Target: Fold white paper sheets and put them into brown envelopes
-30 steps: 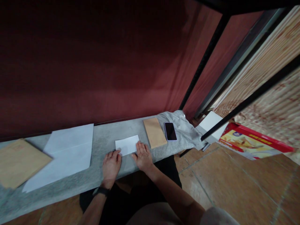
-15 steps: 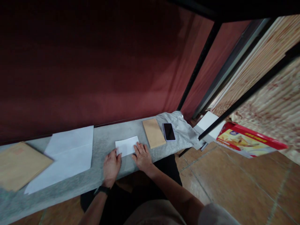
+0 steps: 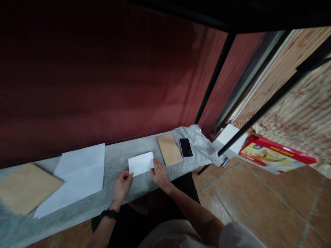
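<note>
Right hand (image 3: 159, 175), head view, has shifted from atop white paper (image 3: 141, 163) to its right edge; left hand (image 3: 122, 186) pinches left edge. Both grips closed on it over worktop (image 3: 115, 158), opposite sides held likely for steadiness.

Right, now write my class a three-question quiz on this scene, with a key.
1. True or false: the left hand and the right hand both touch the small white paper.
2. Which wrist wears the dark band? A) right B) left
3. Fill in: in the picture, just right of the tan packet beside the right hand lies a ____.

Key: 1. True. 2. B. 3. Phone.
</note>
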A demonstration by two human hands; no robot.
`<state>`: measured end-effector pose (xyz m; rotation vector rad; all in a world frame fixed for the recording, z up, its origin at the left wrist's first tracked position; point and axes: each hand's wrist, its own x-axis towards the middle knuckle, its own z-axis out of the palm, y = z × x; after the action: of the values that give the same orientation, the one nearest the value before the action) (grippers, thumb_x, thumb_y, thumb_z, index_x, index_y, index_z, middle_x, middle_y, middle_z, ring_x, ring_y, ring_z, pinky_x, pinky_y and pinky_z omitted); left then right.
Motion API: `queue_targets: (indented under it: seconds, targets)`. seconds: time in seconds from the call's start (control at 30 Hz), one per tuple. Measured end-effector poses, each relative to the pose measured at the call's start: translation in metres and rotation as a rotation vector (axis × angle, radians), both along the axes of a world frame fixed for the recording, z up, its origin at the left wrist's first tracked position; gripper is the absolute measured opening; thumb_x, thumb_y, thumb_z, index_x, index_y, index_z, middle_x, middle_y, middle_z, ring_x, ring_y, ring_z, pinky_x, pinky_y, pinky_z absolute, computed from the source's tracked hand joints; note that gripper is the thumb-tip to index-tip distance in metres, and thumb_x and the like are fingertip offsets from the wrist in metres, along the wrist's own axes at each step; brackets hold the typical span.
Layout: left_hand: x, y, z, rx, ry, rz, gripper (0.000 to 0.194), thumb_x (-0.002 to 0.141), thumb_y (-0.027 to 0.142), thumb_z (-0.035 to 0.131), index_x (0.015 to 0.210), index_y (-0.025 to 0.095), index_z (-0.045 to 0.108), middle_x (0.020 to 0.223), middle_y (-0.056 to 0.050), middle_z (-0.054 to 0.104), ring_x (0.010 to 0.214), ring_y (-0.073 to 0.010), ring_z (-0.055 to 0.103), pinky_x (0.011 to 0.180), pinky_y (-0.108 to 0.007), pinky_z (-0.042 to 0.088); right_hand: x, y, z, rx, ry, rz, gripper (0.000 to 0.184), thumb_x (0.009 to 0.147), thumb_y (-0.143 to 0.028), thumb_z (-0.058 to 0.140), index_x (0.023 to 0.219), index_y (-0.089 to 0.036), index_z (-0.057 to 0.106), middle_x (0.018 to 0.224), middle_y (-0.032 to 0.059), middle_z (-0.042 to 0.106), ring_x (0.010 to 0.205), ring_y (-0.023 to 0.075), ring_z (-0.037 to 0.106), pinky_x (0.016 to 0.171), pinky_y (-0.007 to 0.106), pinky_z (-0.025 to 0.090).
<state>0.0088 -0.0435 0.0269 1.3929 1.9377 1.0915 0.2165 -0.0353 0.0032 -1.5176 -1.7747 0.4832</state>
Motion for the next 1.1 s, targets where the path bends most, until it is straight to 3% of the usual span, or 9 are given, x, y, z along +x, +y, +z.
queue_targets:
  seconds: [0.13,0.23,0.33,0.53,0.7,0.83,0.93,1.03,1.1]
  targets:
    - [0.002,-0.006,0.010,0.050,-0.082,-0.002,0.037,0.072,0.060,0.059,0.077,0.024,0.058,0.079,-0.003,0.070,0.078,-0.0224,0.067,0.077,-0.036,0.054,0.003,0.009,0.009,-0.080,0.301,-0.023,0.049,0.087,-0.020,0.058,0.135,-0.012,0.059,0.133,0.0178,0.064,0.122,0.0274,0.061,0.105,0.042,0.050]
    - [0.006,-0.006,0.024,0.106,-0.196,-0.003,0.042,0.069,0.063,0.064,0.080,0.023,0.059,0.082,-0.003,0.071,0.082,-0.0225,0.067,0.081,-0.036,0.053,0.010,0.013,0.019,-0.095,0.461,0.037,0.028,0.086,-0.024,0.060,0.112,-0.017,0.070,0.125,0.0132,0.068,0.115,0.0246,0.065,0.101,0.036,0.051]
    - [0.012,0.000,0.045,0.167,-0.205,0.081,0.041,0.067,0.060,0.068,0.082,0.023,0.059,0.083,-0.003,0.070,0.084,-0.0223,0.067,0.084,-0.036,0.052,0.017,0.015,0.032,-0.100,0.537,0.072,0.015,0.087,-0.030,0.059,0.089,-0.020,0.069,0.114,0.0083,0.071,0.105,0.0221,0.067,0.093,0.034,0.053]
    - [0.022,0.013,0.084,0.262,-0.227,0.131,0.036,0.070,0.054,0.070,0.083,0.023,0.057,0.078,0.000,0.065,0.076,-0.0183,0.063,0.071,-0.030,0.049,0.027,0.027,0.071,-0.098,0.643,0.102,0.026,0.089,-0.045,0.058,0.078,-0.021,0.064,0.077,-0.0011,0.064,0.076,0.0154,0.060,0.072,0.025,0.049]
    - [0.037,0.016,0.091,0.247,-0.464,0.168,0.041,0.065,0.055,0.074,0.079,0.022,0.053,0.064,0.007,0.052,0.057,-0.0102,0.047,0.054,-0.024,0.037,0.030,0.029,0.093,-0.192,0.763,0.178,0.029,0.087,-0.048,0.061,0.082,-0.020,0.064,0.067,-0.0043,0.054,0.060,0.0109,0.047,0.053,0.021,0.038]
    - [0.048,0.011,0.073,0.174,-0.668,0.244,0.048,0.056,0.055,0.080,0.076,0.021,0.053,0.062,0.009,0.048,0.055,-0.0081,0.044,0.053,-0.023,0.036,0.041,0.029,0.100,-0.286,0.651,0.221,0.021,0.088,-0.039,0.063,0.081,-0.019,0.063,0.064,-0.0050,0.053,0.054,0.0098,0.046,0.048,0.020,0.036]
    - [0.047,0.002,0.058,0.126,-0.695,0.262,0.049,0.057,0.054,0.080,0.085,0.020,0.057,0.073,0.004,0.057,0.065,-0.0128,0.055,0.061,-0.028,0.047,0.056,0.033,0.116,-0.225,0.380,0.263,0.017,0.094,-0.027,0.057,0.085,-0.017,0.067,0.065,-0.0032,0.059,0.056,0.0110,0.052,0.050,0.020,0.039]
    - [0.045,-0.008,0.059,0.286,-0.351,0.280,0.057,0.071,0.052,0.071,0.115,0.019,0.058,0.111,-0.010,0.063,0.100,-0.0252,0.063,0.083,-0.042,0.054,0.065,0.035,0.144,-0.082,0.061,0.306,0.018,0.097,-0.021,0.054,0.099,-0.016,0.071,0.081,0.0023,0.070,0.071,0.0156,0.065,0.064,0.024,0.047]
    - [0.047,-0.013,0.072,0.431,0.006,0.108,0.063,0.081,0.046,0.065,0.136,0.021,0.050,0.141,-0.016,0.052,0.130,-0.0310,0.050,0.103,-0.049,0.047,0.063,0.032,0.163,0.005,-0.164,0.341,0.021,0.099,-0.020,0.055,0.112,-0.017,0.071,0.094,0.0067,0.074,0.082,0.0192,0.069,0.075,0.028,0.050]
